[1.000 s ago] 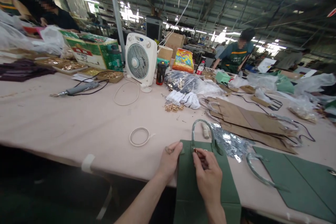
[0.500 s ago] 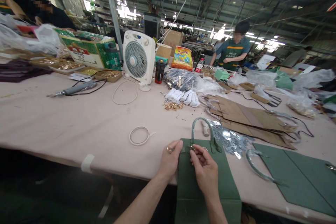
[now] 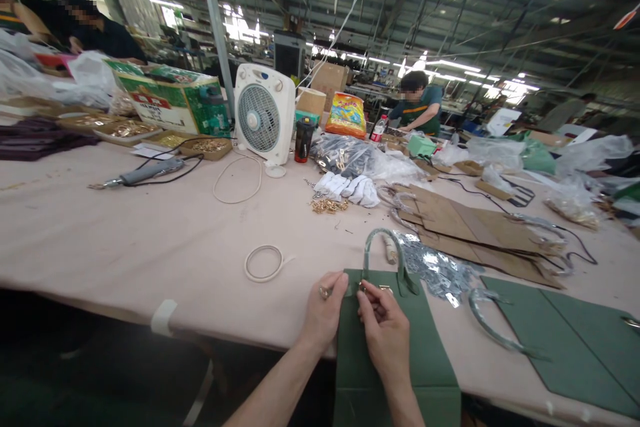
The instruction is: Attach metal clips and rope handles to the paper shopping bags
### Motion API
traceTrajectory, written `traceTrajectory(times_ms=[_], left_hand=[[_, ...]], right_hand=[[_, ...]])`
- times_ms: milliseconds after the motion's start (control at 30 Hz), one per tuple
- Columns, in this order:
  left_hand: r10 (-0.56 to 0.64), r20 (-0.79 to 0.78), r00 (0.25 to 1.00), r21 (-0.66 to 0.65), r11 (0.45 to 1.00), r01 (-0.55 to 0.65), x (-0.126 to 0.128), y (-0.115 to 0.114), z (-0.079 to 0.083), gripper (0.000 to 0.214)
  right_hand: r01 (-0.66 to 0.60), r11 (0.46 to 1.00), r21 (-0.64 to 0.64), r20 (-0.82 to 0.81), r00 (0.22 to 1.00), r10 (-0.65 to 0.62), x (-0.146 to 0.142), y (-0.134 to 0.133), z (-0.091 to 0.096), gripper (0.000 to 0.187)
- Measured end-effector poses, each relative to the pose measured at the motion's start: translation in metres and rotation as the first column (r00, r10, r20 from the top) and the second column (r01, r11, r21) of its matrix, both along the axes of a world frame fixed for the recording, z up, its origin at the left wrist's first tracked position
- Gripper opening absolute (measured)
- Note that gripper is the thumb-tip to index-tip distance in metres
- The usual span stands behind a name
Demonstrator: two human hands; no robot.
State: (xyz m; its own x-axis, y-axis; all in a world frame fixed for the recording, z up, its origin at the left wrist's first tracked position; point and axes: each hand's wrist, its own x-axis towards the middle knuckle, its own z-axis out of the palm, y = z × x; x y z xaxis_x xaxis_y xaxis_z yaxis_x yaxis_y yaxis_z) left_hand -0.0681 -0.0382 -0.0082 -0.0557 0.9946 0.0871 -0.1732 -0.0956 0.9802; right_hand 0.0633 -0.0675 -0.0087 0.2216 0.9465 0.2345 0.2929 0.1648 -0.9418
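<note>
A green handbag panel hangs over the table's front edge, its curved handle standing up at the top. At the panel's upper left edge, my left hand is closed on it, thumb near the corner. Something gold and ring-like shows at my left fingers; I cannot tell whether it is worn or held. By the handle's left base, my right hand pinches a small gold metal fitting, mostly covered by the fingertips. Another gold fitting sits on the panel just beyond my right fingers.
Flat metal plates lie right of the bag, near another green panel and stacked brown panels. Gold fittings are piled ahead. A tape roll, a fan and a corded tool are leftward. Co-workers stand beyond.
My right hand has shifted slightly left and down at the handle's base, still pinching. The co-worker at the back right has bent lower and moved left.
</note>
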Motion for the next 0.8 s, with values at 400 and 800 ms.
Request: traceTrajectory(times_ms=[400, 800], left_hand=[[0.018, -0.156, 0.988, 0.075, 0.997, -0.007, 0.000, -0.011, 0.016, 0.038], [0.065, -0.778, 0.625, 0.067, 0.998, -0.020, -0.033, 0.014, 0.001, 0.034]], right_hand=[[0.023, 0.989, 0.149, 0.295, 0.953, -0.067, -0.004, 0.004, -0.005, 0.039], [-0.062, 0.997, 0.042, 0.128, 0.990, 0.056, 0.017, 0.094, 0.059, 0.051]])
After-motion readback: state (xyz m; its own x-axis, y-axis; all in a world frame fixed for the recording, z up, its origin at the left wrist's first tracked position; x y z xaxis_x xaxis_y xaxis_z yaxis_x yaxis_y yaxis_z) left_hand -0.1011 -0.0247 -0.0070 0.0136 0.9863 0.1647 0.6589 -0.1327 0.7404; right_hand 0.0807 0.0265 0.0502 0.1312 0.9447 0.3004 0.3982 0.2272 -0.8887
